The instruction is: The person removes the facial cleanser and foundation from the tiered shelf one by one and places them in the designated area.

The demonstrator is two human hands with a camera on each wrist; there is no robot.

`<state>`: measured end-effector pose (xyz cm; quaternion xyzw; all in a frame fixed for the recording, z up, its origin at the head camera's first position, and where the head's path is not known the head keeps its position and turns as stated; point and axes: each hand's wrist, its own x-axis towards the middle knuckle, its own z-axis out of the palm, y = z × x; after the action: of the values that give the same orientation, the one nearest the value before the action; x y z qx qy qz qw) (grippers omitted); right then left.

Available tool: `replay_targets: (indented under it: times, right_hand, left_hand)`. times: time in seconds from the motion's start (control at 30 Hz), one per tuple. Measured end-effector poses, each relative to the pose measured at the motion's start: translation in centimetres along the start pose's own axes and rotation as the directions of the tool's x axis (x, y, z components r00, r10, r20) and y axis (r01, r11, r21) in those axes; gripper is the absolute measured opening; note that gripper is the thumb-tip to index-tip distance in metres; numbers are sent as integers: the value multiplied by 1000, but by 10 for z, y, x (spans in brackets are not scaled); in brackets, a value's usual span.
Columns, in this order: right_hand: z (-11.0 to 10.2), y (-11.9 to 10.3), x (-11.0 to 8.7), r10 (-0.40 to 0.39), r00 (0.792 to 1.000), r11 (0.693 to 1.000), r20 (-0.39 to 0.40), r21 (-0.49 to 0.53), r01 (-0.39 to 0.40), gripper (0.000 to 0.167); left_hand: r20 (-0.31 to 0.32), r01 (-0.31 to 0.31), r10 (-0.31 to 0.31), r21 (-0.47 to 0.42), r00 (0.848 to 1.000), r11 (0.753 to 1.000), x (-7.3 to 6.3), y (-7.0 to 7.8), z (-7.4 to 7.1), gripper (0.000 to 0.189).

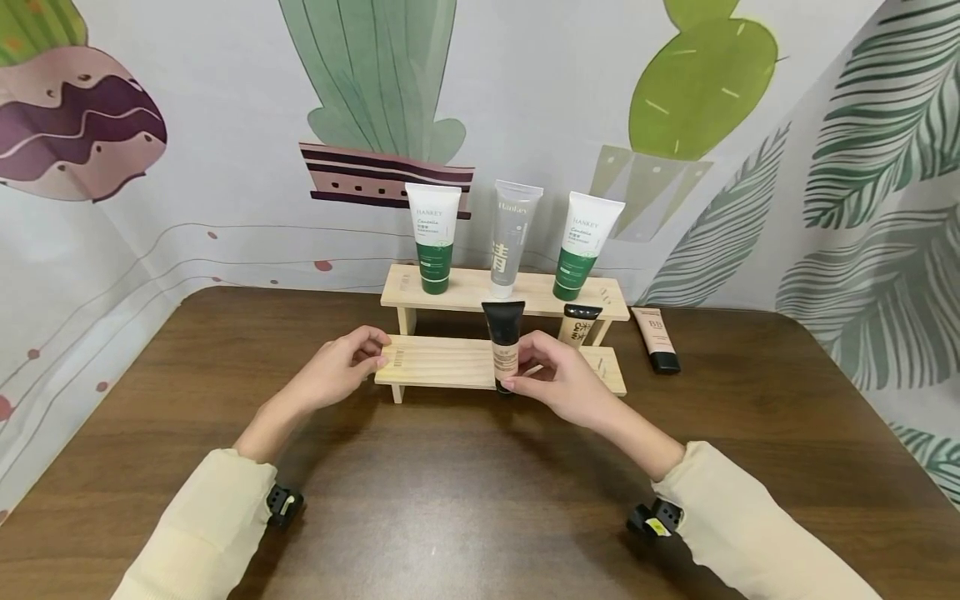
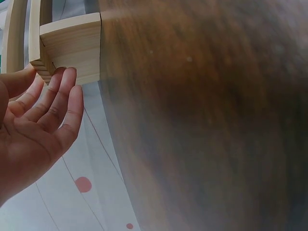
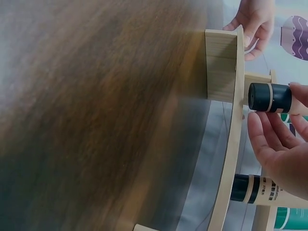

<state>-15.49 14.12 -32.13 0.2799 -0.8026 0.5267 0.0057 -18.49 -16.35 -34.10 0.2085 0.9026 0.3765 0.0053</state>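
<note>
With thumb and fingers, my right hand (image 1: 558, 375) pinches a beige squeeze tube (image 1: 506, 357) with a black cap and black end seal. The tube stands upright, cap down, at the middle of the lower board (image 1: 442, 362) of a two-step wooden display rack. In the right wrist view its black cap (image 3: 262, 97) shows close to the board. At the board's left end, my left hand (image 1: 341, 367) grips the edge between thumb and fingers. A second beige tube (image 1: 576, 327) stands on the lower board, partly hidden behind the right hand.
On the upper board (image 1: 468, 287) stand a white-and-green tube (image 1: 435, 242), a grey tube (image 1: 513, 237) and another white-and-green tube (image 1: 587, 246). A pink BB tube (image 1: 656, 337) lies on the brown table (image 1: 435, 500), right of the rack. Behind hangs a cactus-print cloth (image 1: 247, 158).
</note>
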Motion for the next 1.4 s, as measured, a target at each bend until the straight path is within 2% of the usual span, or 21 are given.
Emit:
replay_targets:
  times: [0.27, 0.47, 0.87, 1.1, 1.4]
  right_hand:
    - [-7, -1, -9, 49, 999, 999, 6, -22, -48, 27]
    - [-15, -4, -16, 75, 997, 997, 20, -25, -74, 27]
    - [-35, 1, -32, 59, 996, 998, 61, -35, -57, 26]
    - [-52, 3, -46, 70, 994, 997, 89, -42, -66, 24]
    - [-77, 10, -68, 56, 995, 996, 79, -68, -50, 22]
  left_hand:
    - [3, -4, 4, 9, 1000, 1000, 1, -2, 0, 18]
    - [25, 7, -7, -17, 1000, 1000, 1, -4, -1, 19]
    - [70, 37, -31, -88, 997, 995, 0, -4, -4, 25]
    - [65, 43, -38, -83, 997, 996, -1, -3, -4, 25]
    - [56, 39, -35, -86, 998, 996, -1, -5, -2, 25]
